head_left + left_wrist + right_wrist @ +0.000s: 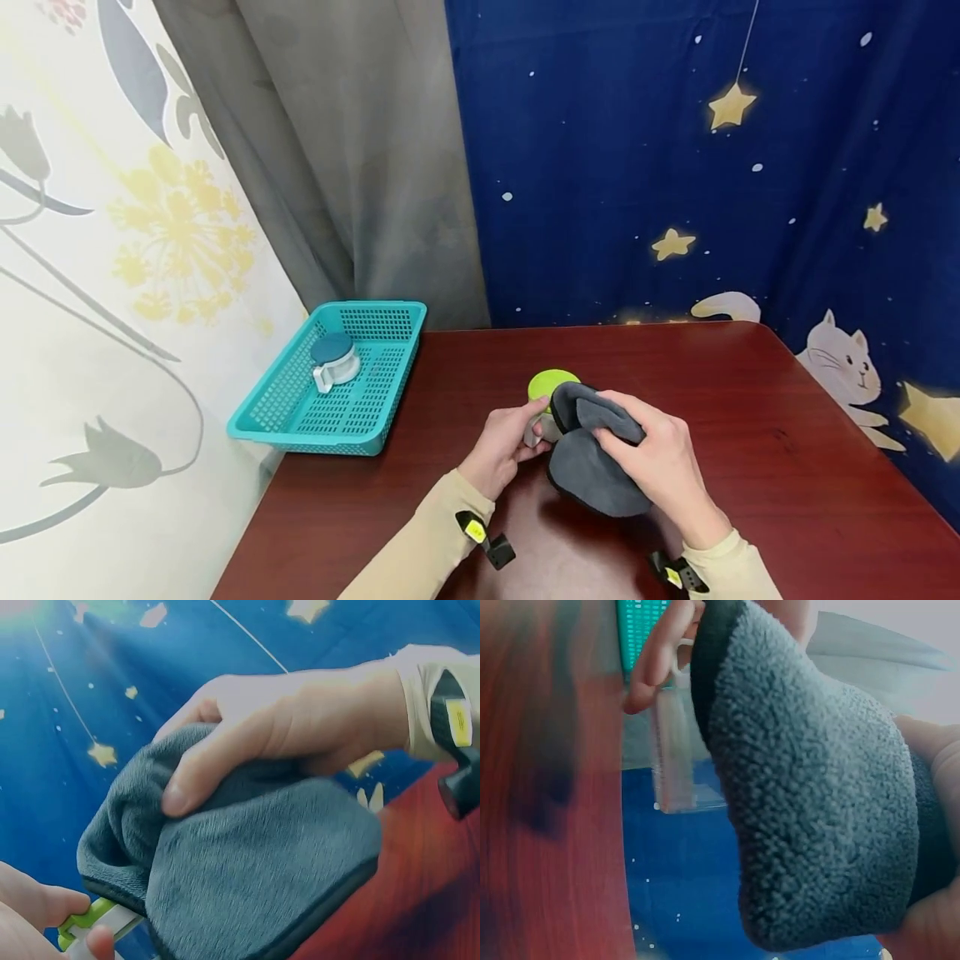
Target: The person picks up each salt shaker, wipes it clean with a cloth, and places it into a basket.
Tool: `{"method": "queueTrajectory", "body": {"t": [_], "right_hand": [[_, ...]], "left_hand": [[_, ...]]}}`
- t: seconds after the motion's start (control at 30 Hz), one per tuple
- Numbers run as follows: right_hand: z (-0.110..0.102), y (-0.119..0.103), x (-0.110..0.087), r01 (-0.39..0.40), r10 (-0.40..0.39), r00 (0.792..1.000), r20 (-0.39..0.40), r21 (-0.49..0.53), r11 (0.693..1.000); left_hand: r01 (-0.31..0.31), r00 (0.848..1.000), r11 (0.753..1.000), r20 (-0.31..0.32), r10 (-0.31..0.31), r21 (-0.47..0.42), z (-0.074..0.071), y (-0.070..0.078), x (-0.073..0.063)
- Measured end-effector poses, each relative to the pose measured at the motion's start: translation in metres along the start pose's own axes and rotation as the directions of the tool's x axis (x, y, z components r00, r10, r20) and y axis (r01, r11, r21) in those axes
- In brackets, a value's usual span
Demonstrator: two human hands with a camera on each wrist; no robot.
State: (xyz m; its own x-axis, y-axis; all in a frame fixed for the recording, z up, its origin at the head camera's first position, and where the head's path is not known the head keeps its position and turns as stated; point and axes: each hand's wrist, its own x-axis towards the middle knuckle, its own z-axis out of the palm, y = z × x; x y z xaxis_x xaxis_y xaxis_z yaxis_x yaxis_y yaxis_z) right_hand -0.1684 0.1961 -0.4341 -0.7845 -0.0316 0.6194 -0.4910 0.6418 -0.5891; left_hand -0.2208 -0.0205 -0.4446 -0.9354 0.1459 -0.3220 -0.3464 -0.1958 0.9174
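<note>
A small clear jar with a lime-green lid point(550, 383) and a pale handle is in my left hand point(501, 446), whose fingers and thumb grip it at the handle side. My right hand point(662, 450) pinches a folded dark grey fleecy cloth point(596, 475) with a black edge. The cloth overlaps the jar's right side in the head view, and its lower part hangs down over the table. In the right wrist view the jar's see-through body point(676, 761) shows beyond the cloth, partly hidden by it.
A turquoise mesh basket point(300, 443) stands at the table's left edge. In it sits another jar with a blue lid point(332, 348) and white handle. The dark red table point(765, 433) meets a star-patterned blue curtain point(600, 167) behind and a flowered wall at left.
</note>
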Motion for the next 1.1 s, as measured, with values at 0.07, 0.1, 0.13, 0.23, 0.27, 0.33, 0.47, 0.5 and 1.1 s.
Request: {"method": "queueTrajectory", "body": {"t": [0.07,0.1,0.13,0.23,0.27,0.33,0.47,0.5,1.1], "right_hand": [[0.002,-0.003,0.002,0.021,-0.021,1.000,-0.022,0.006,1.000],[0.004,-0.004,0.002,0.036,-0.036,0.999,-0.034,0.013,0.999],[0.006,-0.006,0.002,0.052,-0.052,0.998,-0.048,0.013,0.999],[0.012,-0.009,0.004,0.123,-0.123,0.988,-0.090,-0.001,0.992],[0.015,-0.010,0.005,0.154,-0.154,0.983,-0.100,-0.011,0.988],[0.021,-0.011,0.006,0.217,-0.221,0.969,-0.113,-0.045,0.975],[0.034,-0.013,0.003,0.317,-0.327,0.937,-0.124,-0.098,0.943],[0.036,-0.013,0.001,0.332,-0.344,0.930,-0.127,-0.109,0.937],[0.057,0.004,-0.022,0.280,-0.288,0.957,-0.043,-0.125,0.952]], "left_hand": [[-0.030,0.999,1.000,-0.016,0.030,-0.009,0.001,0.000,-0.006],[-0.046,0.999,0.999,-0.028,0.046,-0.015,0.001,0.000,-0.009],[-0.064,0.997,0.998,-0.039,0.063,-0.021,0.002,0.001,-0.012],[-0.098,0.993,0.995,-0.072,0.095,-0.036,0.005,0.002,-0.017],[-0.108,0.991,0.993,-0.081,0.104,-0.037,0.006,0.002,-0.018],[-0.121,0.988,0.992,-0.099,0.117,-0.032,0.008,0.003,-0.020],[-0.136,0.981,0.991,-0.139,0.135,0.003,0.008,0.003,-0.023],[-0.135,0.980,0.991,-0.145,0.134,-0.001,0.007,0.003,-0.023],[-0.118,0.990,0.977,-0.091,0.103,-0.175,0.001,0.006,-0.033]]}}
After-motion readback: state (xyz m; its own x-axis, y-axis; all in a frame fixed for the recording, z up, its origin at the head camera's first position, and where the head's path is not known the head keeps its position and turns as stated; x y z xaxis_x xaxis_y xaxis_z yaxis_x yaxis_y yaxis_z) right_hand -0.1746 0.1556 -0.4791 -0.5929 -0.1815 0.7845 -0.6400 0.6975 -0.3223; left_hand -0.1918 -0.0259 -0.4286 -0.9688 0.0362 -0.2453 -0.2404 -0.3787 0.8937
